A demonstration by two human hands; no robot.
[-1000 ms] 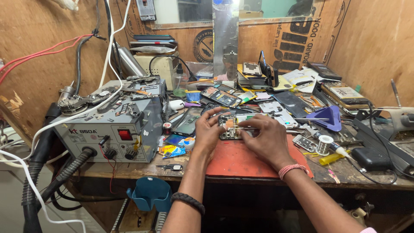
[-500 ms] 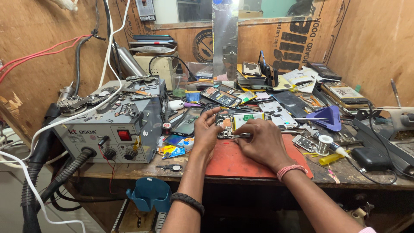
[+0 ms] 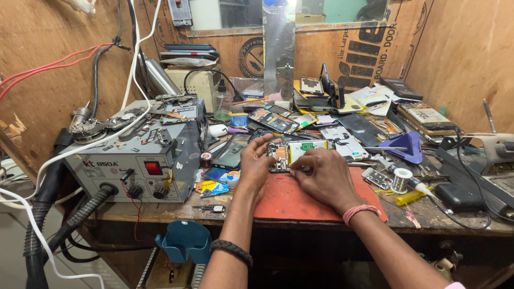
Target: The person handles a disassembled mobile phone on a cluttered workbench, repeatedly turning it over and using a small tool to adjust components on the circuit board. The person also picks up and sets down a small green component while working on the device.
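Note:
An opened phone (image 3: 297,153), back cover off with its battery and circuit board showing, lies at the far edge of a red work mat (image 3: 300,200). My left hand (image 3: 254,163) grips the phone's left end, fingers curled over its edge. My right hand (image 3: 323,176) rests on the mat just in front of the phone, fingertips pressed against its lower edge; whether it holds a small tool I cannot tell. A dark band sits on my left forearm and a pink band on my right wrist.
A grey rework station (image 3: 136,160) with hoses and cables stands at the left. Several opened phones and parts (image 3: 342,140) crowd the bench behind the mat. A solder spool (image 3: 400,179), a blue triangular pick (image 3: 402,146) and a black adapter (image 3: 455,197) lie at the right. A teal holder (image 3: 184,242) hangs below the bench edge.
Both hands stayed on the phone with small shifts; my right hand slid slightly down and right along its lower edge.

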